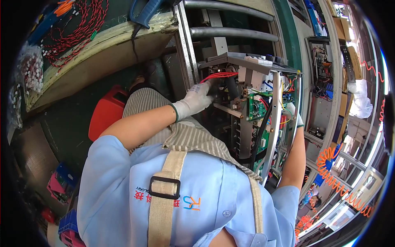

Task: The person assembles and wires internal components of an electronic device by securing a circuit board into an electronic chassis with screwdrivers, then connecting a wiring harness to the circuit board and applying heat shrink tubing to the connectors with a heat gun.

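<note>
An open metal-framed electrical unit (276,123) stands in front of me on the right, with its circuit boards and wiring exposed. My left hand (192,103), in a white glove, reaches to its left side. Its fingers are blurred, beside a bundle of red wires (220,75) that runs up to the hand; whether they grip it is unclear. On the far side of the unit, my gloved right hand (291,109) is partly behind a metal upright, its fingers mostly hidden. Between the hands sits a green circuit board (257,108). A dark panel (263,65) tops the unit.
A roller conveyor (234,33) runs beyond the unit. On the left, a worn workbench (107,39) carries twisted red wires (76,37), a bag of small parts (33,68) and a blue-handled tool (146,14). A red stool (108,111) is below. Orange coiled hoses (335,175) hang at right.
</note>
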`<state>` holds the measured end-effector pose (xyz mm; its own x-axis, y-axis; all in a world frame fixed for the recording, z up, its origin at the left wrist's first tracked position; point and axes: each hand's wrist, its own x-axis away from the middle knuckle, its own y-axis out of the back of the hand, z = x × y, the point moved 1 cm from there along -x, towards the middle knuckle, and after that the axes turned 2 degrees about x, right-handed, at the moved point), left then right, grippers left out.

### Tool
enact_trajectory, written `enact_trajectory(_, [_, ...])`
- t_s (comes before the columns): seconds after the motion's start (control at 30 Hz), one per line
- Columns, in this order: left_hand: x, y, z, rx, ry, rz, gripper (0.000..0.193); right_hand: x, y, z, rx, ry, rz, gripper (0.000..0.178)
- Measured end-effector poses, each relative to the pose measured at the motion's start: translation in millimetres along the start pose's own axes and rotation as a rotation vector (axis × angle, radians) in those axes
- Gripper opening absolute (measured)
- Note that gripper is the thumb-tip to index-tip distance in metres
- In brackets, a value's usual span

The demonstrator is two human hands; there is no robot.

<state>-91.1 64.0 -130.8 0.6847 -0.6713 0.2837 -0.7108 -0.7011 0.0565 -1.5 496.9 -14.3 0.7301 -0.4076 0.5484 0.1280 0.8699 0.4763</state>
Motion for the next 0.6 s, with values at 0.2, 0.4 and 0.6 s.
enact_trajectory(0.2, [-28, -3, 19, -0.517, -0.068, 0.23, 0.048, -2, -4, -7, -0.029, 0.011, 0.025, 0.024])
enact_trajectory(0.4, [-14, 22, 3, -0.285, -0.086, 0.111, 0.041, 42, -19, 46, -0.01, 0.038, -0.352, 0.026])
enact_trajectory(0.6, [6, 58, -34, -0.326, -0.24, 0.112, 0.031, 81, -29, 80, -0.007, 0.281, -0.542, 0.027])
